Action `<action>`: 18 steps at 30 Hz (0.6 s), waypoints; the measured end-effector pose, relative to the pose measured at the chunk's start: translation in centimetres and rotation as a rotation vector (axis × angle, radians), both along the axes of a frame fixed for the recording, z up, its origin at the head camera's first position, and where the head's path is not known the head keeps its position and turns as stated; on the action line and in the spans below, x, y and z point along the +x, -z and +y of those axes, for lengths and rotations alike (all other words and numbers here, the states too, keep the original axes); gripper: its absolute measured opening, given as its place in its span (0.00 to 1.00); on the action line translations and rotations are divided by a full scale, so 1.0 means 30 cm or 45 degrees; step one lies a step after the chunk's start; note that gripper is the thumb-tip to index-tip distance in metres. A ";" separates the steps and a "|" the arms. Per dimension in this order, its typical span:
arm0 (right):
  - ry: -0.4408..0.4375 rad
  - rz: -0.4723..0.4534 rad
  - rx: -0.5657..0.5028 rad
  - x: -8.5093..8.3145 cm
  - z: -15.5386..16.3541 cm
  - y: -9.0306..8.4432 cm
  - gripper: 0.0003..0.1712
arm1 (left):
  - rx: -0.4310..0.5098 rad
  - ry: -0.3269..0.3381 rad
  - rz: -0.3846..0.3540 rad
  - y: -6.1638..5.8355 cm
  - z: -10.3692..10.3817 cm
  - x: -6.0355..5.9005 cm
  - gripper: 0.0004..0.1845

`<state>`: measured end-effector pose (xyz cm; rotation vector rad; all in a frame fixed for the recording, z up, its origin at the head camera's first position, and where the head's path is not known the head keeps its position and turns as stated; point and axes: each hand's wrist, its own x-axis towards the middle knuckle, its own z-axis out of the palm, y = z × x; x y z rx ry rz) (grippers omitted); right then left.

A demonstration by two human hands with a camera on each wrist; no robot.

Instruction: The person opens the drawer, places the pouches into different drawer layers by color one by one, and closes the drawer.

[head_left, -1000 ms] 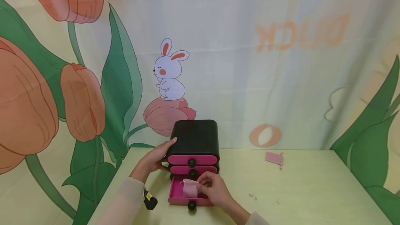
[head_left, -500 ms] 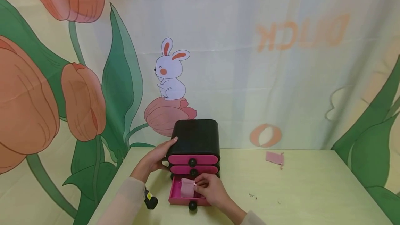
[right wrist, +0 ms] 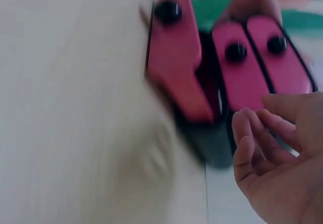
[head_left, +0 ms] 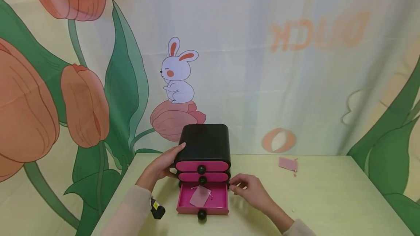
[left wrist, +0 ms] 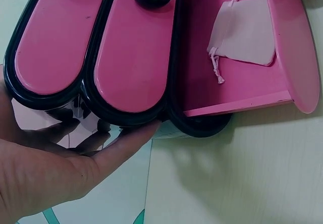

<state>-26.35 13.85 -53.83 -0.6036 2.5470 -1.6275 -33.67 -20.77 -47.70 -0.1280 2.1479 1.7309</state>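
Note:
A black drawer box (head_left: 205, 143) with pink fronts and round black knobs stands on the table, its lowest drawer (head_left: 219, 200) pulled out. Inside that drawer lies a small pink drawstring pouch (head_left: 201, 196), flat and slightly turned; it also shows as a pouch (left wrist: 246, 31) in the left wrist view. My left hand (head_left: 165, 162) rests spread against the box's left side, one fingertip on the top edge. Beside the drawer's right side is my right hand (head_left: 251, 189), with fingers loosely curled and nothing between them. The right wrist view is blurred around the drawer.
Another pink drawstring pouch (head_left: 288, 164) lies towards the back right of the table (head_left: 321, 192). A black item with a yellow mark (head_left: 157, 209) shows beside the left sleeve. A printed curtain (head_left: 236, 65) hangs behind the table's back edge.
My right hand has let go of the pouch and moved right, out of the drawer. The pouch now lies on the drawer's floor. My left hand stays on the box.

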 end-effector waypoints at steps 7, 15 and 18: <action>0.374 0.084 0.154 -0.079 0.298 0.051 0.04 | -0.001 -0.005 0.001 -0.005 -0.003 0.006 0.55; 0.692 0.161 0.365 -0.162 0.558 0.097 0.11 | -0.004 -0.008 -0.006 -0.005 -0.008 0.010 0.53; 0.747 0.125 0.378 -0.185 0.615 0.107 0.14 | 0.007 0.001 -0.010 -0.005 0.003 0.004 0.53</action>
